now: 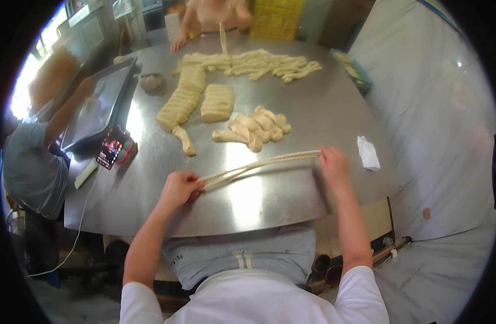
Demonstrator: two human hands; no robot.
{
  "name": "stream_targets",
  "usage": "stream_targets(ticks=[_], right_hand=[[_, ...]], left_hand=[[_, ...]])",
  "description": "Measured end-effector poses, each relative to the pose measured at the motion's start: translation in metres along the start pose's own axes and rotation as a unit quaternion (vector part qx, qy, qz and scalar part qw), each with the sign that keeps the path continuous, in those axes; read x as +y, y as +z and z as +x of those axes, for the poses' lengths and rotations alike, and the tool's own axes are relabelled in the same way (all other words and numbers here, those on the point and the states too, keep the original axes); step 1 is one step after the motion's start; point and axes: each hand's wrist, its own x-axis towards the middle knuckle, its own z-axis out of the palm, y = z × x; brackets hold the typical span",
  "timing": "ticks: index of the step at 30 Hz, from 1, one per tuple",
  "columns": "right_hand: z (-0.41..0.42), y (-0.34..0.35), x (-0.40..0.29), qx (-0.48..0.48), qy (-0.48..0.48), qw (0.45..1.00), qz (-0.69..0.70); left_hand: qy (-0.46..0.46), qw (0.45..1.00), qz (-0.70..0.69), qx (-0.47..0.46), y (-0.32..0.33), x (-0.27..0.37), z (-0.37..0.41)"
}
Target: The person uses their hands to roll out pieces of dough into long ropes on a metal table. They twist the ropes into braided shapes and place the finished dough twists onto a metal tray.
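My left hand (182,188) and my right hand (333,164) pinch the two ends of a long, thin twisted strand of dough (258,164). It stretches between them just above the steel table (280,198), doubled into parallel lengths that part slightly near the left hand. Beyond it lies a heap of thick dough pieces (258,126). Farther left sit a ridged dough block (217,103) and a long row of dough strips (181,103), with one loose piece (184,141) at its near end. Many dough ropes (252,65) lie tangled across the far side.
A co-worker (35,162) reaches over a metal tray (100,105) at left; another person (213,18) stands across the table. A lit phone (113,146) with a white cable stands near the left edge. A small bowl (151,82), crumpled white paper (368,154) and a blue-green container (351,71) are also there.
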Motion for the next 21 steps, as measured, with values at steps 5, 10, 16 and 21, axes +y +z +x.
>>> stream_targets(ticks=[5, 10, 16, 21], right_hand=[[-0.119, 0.031, -0.087, -0.212, -0.125, 0.969, -0.034], [-0.159, 0.028, -0.157, -0.080, -0.087, 0.992, 0.045], [-0.071, 0.005, -0.148, -0.326, -0.164, 0.914, 0.179], [-0.071, 0.005, -0.157, -0.144, -0.123, 0.982, 0.011]], left_hand=[[-0.005, 0.996, -0.094, 0.000, 0.000, -0.029, 0.010], [0.011, 0.989, -0.144, -0.038, -0.047, -0.061, -0.011], [0.012, 0.996, -0.086, -0.015, -0.067, -0.073, -0.016], [0.028, 0.995, -0.050, 0.077, -0.064, -0.079, -0.011]])
